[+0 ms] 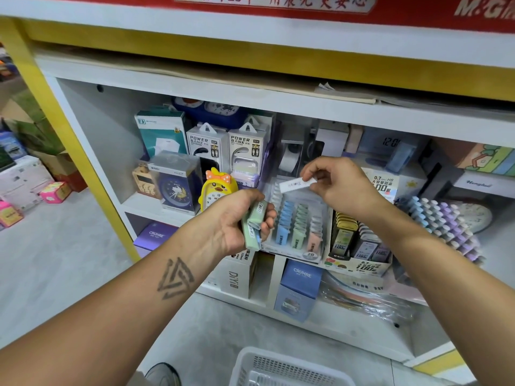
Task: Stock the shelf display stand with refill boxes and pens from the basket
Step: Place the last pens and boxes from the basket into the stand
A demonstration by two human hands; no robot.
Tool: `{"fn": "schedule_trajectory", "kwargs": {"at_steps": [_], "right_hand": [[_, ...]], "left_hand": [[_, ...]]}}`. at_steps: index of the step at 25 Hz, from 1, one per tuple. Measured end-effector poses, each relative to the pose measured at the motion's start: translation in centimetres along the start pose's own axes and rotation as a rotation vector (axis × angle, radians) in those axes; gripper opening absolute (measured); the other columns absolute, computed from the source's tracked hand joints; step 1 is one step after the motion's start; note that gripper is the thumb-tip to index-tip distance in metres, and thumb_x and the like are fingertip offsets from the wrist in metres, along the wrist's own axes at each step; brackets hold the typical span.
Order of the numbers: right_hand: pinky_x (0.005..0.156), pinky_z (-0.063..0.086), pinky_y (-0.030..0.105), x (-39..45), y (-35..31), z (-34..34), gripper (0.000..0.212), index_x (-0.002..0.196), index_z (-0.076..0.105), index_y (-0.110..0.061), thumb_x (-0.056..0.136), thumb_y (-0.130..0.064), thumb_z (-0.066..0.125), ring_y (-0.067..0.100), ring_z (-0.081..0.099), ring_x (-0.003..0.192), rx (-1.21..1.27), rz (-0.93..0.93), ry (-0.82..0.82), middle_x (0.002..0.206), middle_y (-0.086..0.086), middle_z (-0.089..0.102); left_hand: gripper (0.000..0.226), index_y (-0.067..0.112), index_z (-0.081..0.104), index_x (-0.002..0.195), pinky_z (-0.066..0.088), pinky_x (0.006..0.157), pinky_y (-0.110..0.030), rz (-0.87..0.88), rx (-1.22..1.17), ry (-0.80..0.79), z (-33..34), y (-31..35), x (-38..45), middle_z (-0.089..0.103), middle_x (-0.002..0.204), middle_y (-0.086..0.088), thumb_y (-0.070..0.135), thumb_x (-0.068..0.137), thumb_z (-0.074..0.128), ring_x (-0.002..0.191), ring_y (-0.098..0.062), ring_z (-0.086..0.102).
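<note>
The shelf unit [92, 151], white with a yellow frame under a red banner, filled the view, crowded with power-bank boxes, clocks and a duck timer [217, 188]. On its middle board sat the stand [299, 247], a clear tiered tray with rows of blue, green and pink refill boxes, and just beside it on the right a second tray of darker boxes [359, 240]. Below, at the bottom edge, stood the white basket [281, 369] on a grey floor.

The left hand [237, 218] was curled round a small stack of green boxes [255, 221], near the stand's left edge. The right hand [338, 182] pinched one white box [298, 185] between thumb and fingertips, lying flat above the stand's back rows.

The risk, as I judged it, lay in the slots: they looked narrow and closely packed, so a box pushed in askew could tip its neighbours or jam across two rows. The light pinch could let the white box twist or drop behind the stand. The stack in the left hand, held loosely at an angle, could slide apart.

The board looked smooth and full to its edges. To the left, cartons and bright boxes stood on the shop floor.
</note>
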State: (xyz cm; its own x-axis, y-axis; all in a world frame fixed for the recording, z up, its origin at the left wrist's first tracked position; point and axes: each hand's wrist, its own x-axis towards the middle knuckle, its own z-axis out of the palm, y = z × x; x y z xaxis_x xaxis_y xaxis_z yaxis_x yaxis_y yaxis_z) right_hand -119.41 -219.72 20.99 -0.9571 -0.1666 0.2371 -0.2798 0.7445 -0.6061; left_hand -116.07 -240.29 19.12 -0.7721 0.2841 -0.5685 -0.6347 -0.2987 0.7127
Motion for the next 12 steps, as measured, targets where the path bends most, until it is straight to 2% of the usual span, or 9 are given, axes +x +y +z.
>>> {"fn": "schedule_trajectory", "kwargs": {"at_steps": [3, 8, 12], "right_hand": [[0.094, 0.054, 0.041, -0.04, 0.1, 0.12, 0.037, 0.084, 0.067, -0.034, 0.087, 0.003, 0.069, 0.02, 0.065, 0.098, -0.009, -0.006, -0.011, 0.104, 0.003, 0.07], [0.088, 0.056, 0.031, 0.44, 0.38, 0.25, 0.02, 0.102, 0.074, -0.02, 0.09, -0.005, 0.069, 0.014, 0.064, 0.089, -0.065, 0.027, 0.021, 0.096, 0.0, 0.069], [0.082, 0.057, 0.044, 0.79, 0.86, 0.27, 0.016, 0.111, 0.067, -0.015, 0.096, -0.014, 0.062, 0.032, 0.066, 0.089, -0.386, -0.042, 0.078, 0.097, 0.012, 0.071]], "left_hand": [[0.024, 0.005, 0.058, 0.082, 0.039, 0.038, -0.016, 0.003, 0.002, -0.005, -0.01, -0.04, -0.02, 0.057, 0.063, -0.007, 0.018, 0.096, 0.043, 0.049, -0.014, 0.049], [0.018, 0.001, 0.054, 0.09, 0.041, 0.039, -0.019, 0.023, -0.066, -0.023, -0.23, 0.14, -0.33, 0.057, 0.066, -0.011, 0.013, 0.093, 0.041, 0.05, -0.018, 0.052], [0.019, -0.001, 0.052, 0.092, 0.044, 0.039, -0.018, 0.01, -0.117, -0.037, -0.13, 0.11, -0.29, 0.061, 0.068, -0.016, 0.008, 0.099, 0.037, 0.051, -0.018, 0.056]]}}
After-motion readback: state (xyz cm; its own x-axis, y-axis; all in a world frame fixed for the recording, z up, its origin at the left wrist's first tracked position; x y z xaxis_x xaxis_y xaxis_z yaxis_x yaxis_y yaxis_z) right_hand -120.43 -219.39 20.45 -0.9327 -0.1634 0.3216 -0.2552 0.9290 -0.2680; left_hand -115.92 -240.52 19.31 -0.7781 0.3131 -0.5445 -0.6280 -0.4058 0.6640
